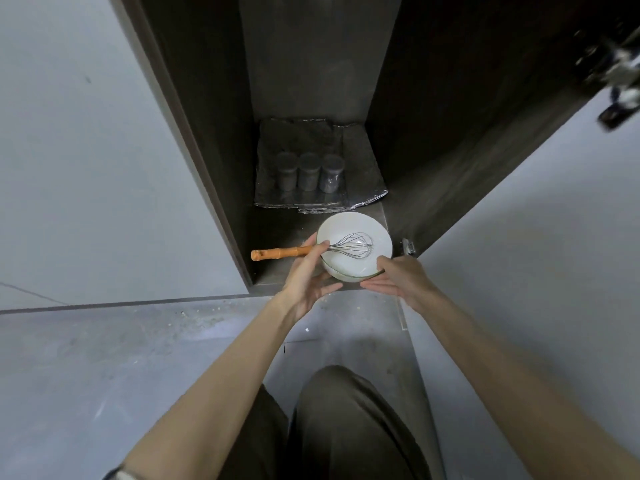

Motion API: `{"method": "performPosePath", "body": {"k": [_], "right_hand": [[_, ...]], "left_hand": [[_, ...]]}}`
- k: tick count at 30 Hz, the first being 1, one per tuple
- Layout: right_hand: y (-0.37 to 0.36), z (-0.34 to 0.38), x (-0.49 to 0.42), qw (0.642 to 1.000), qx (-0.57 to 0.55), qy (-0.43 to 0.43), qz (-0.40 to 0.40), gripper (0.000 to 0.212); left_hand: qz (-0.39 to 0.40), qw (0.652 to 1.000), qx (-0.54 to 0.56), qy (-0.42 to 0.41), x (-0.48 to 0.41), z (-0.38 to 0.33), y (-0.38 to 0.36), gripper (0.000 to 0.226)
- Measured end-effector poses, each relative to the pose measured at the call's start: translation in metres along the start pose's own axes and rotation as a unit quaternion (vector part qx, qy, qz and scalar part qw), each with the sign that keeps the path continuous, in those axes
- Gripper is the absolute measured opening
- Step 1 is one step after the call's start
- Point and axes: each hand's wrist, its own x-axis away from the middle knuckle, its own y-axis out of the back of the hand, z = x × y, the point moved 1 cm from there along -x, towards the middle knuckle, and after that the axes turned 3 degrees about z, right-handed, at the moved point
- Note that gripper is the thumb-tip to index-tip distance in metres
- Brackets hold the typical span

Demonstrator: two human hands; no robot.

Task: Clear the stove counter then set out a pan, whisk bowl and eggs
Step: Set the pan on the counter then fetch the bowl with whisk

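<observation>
The bowl [337,227], white with a thin dark rim line, is at the near edge of an open low cabinet [415,133], held between both hands. Whether it has left the cabinet floor I can't tell. A whisk [353,244] lies in it, wires in the hollow and orange handle sticking out to the left over the rim.

The left hand [306,275] grips the bowl's left side, thumb laid over the whisk's neck, I'd guess to stop it sliding or tipping out when the bowl moves. The right hand [398,280] grips the near right side, thumb at the rim and fingers underneath, taking the weight. Two hands suit a smooth bowl carrying a loose tool.

Farther in, three lidded jars [310,171] stand in a row on crinkled foil [360,168], probably there to line the cabinet floor. The door [554,237] hangs open on the right.

No brand, label or writing can be read anywhere.
</observation>
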Motion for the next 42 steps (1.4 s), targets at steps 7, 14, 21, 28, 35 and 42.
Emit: {"method": "performPosePath", "body": {"k": [7, 14, 21, 28, 35, 42], "right_hand": [[-0.007, 0.046, 0.078, 0.999, 0.035, -0.026, 0.013, 0.024], [-0.009, 0.104, 0.169, 0.998, 0.044, -0.028, 0.03, 0.023], [0.002, 0.161, 0.272, 0.995, 0.06, -0.047, 0.069, 0.022], [0.022, 0.219, 0.367, 0.987, 0.099, -0.049, 0.118, 0.02], [0.052, 0.255, 0.432, 0.98, 0.152, 0.033, 0.123, 0.021], [0.116, 0.26, 0.454, 0.991, 0.08, 0.11, -0.003, 0.03]], "left_hand": [[-0.051, 0.999, 0.015, 0.006, 0.067, -0.046, -0.03, 0.043], [-0.12, 0.992, -0.011, -0.034, 0.155, -0.107, -0.075, 0.035], [-0.143, 0.987, -0.045, -0.053, 0.253, -0.159, -0.123, 0.035], [-0.164, 0.982, -0.059, -0.069, 0.337, -0.207, -0.178, 0.034], [-0.159, 0.981, -0.048, -0.098, 0.393, -0.243, -0.227, 0.04], [-0.141, 0.982, -0.042, -0.117, 0.417, -0.257, -0.26, 0.043]]}}
